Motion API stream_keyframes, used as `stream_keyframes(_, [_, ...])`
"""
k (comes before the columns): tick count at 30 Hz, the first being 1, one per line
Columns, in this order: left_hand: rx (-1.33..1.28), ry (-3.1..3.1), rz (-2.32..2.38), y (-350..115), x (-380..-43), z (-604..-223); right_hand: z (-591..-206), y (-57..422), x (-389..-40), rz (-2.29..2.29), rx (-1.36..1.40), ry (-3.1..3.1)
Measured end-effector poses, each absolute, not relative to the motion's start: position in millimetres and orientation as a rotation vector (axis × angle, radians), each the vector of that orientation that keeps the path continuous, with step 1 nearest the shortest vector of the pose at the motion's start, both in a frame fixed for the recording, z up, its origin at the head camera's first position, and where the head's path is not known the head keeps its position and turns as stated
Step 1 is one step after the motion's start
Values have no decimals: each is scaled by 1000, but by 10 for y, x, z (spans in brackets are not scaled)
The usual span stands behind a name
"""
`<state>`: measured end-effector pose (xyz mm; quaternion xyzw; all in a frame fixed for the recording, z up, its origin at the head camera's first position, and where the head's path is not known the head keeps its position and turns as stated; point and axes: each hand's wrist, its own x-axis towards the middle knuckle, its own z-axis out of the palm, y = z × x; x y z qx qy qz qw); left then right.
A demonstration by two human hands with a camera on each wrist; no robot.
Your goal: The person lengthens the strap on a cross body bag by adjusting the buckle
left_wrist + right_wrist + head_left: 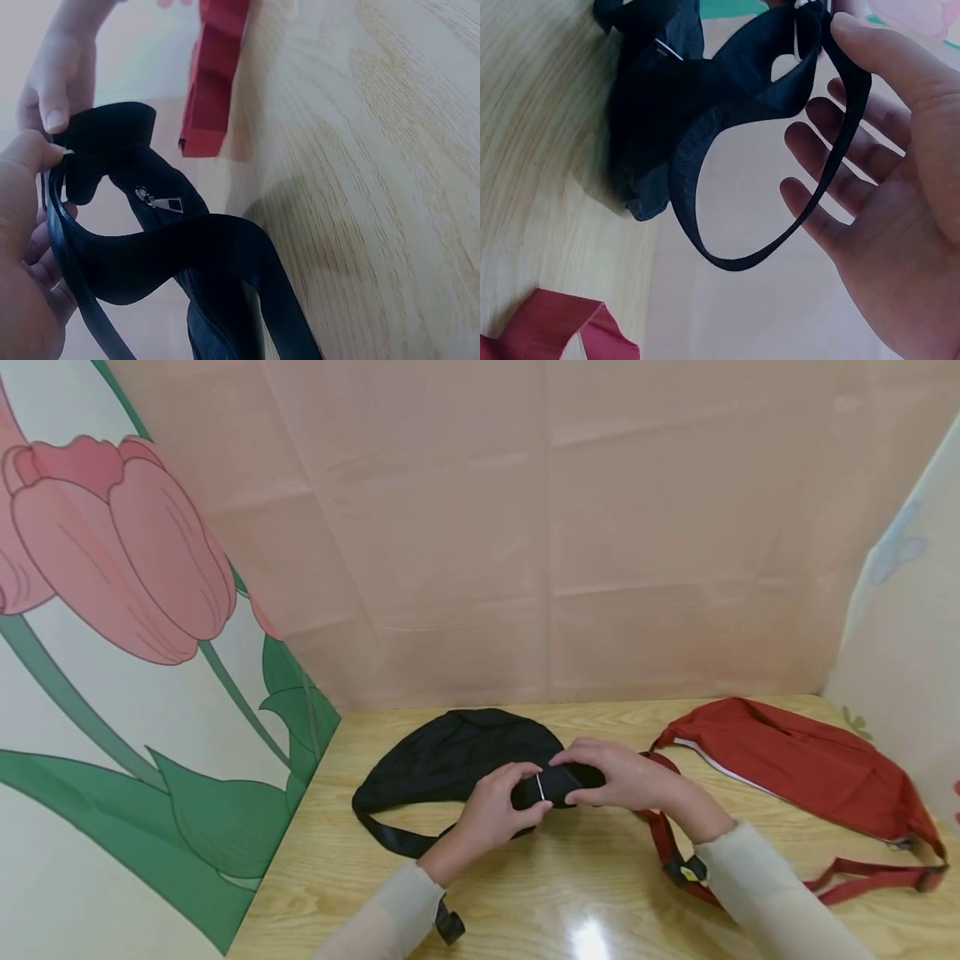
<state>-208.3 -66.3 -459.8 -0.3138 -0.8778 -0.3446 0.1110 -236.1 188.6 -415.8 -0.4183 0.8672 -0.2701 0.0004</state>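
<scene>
A black waist bag (457, 752) lies on the table in front of me, its strap raised off the wood. My left hand (491, 806) pinches the black strap (558, 785) between thumb and fingers, at a thin pale strip. Close beside it, my right hand (626, 774) pinches the same strap from the other side. Loops of the strap (686, 169) hang below the hands in the right wrist view. A metal zipper pull (161, 201) shows on the bag in the left wrist view. A black buckle end (450, 922) lies near my left sleeve.
A red waist bag (802, 768) lies at the right of the wooden table (585, 893). Its strap, with a black buckle (684, 870), runs beneath my right forearm. A pinkish-beige backdrop (547, 543) stands behind, and a tulip-printed panel (127, 560) at the left.
</scene>
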Motion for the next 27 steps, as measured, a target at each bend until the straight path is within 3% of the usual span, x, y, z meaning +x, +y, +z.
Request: stream_keyframes(27, [-945, -2683, -1009, -728, -2051, -4611, -4211, 1885, -2507, -930, -1172, 2615])
